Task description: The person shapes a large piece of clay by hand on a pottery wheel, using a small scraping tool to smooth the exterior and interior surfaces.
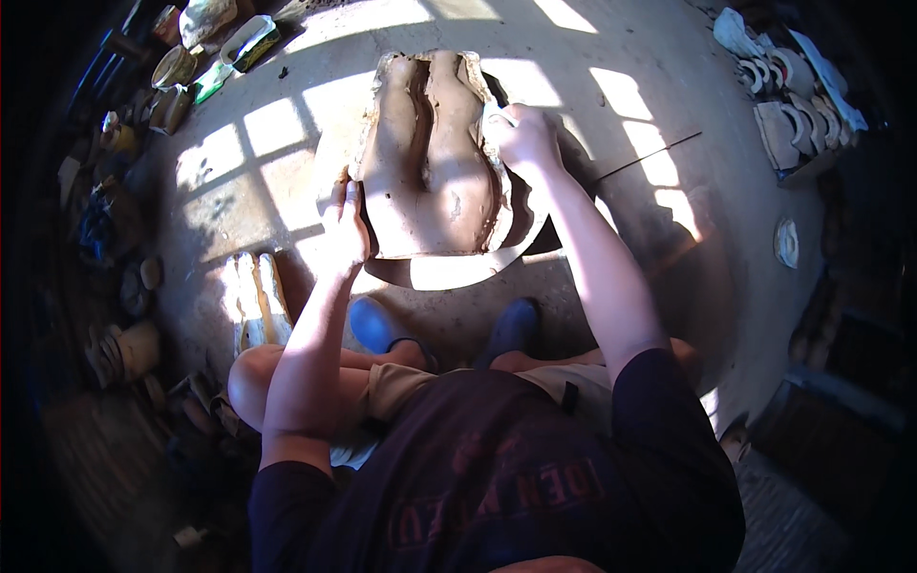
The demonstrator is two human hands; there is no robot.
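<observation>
In front of me lies a brown clay form (pixel 420 205) with two long rounded lobes and a deep groove between them. It sits in a pale, rough-edged mould (pixel 365 129) on a round board (pixel 449 274). My left hand (pixel 346 229) grips the mould's left side, thumb up along the edge and some fingers hidden. My right hand (pixel 525 141) is closed at the right rim, higher up, with its fingers curled and partly out of sight. A dark gap shows along the right side of the mould.
A thin rod (pixel 650 158) lies on the floor to the right. Pale curved pieces (pixel 807 119) are stacked at the far right. Another grooved mould (pixel 258 296) stands by my left knee. Containers (pixel 250 43) and pots line the left side. My blue shoes (pixel 377 325) are just below the board.
</observation>
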